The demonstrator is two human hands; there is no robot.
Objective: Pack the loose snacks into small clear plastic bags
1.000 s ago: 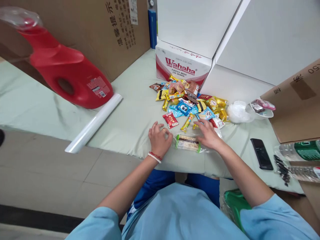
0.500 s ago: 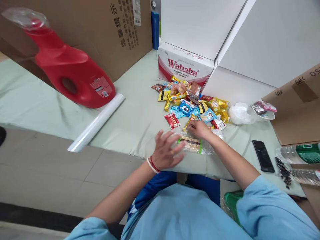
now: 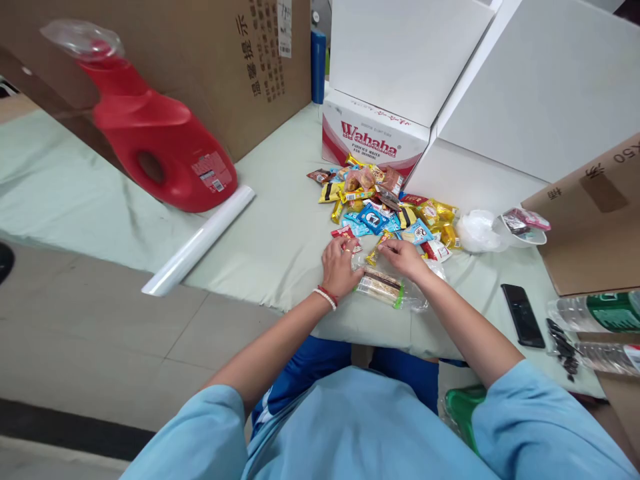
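My right hand pinches the upper right side of a small yellow-wrapped candy bar. To its left, my left hand rests with fingers apart, its fingertips at a red snack packet that they partly cover. The left thumb points toward a clear pack of wafer-like bars with green edges, which lies just below both hands. Beyond them spreads a heap of small wrapped snacks, with a blue packet and a light blue packet near its front.
A Wahaha carton stands behind the heap. White plastic bags and a phone lie to the right, with water bottles beyond. A red jug and a white roll are on the left.
My left hand has moved forward and come down from above the table to the red packet. My right hand stays at the yellow candy bar. The view has shifted slightly.
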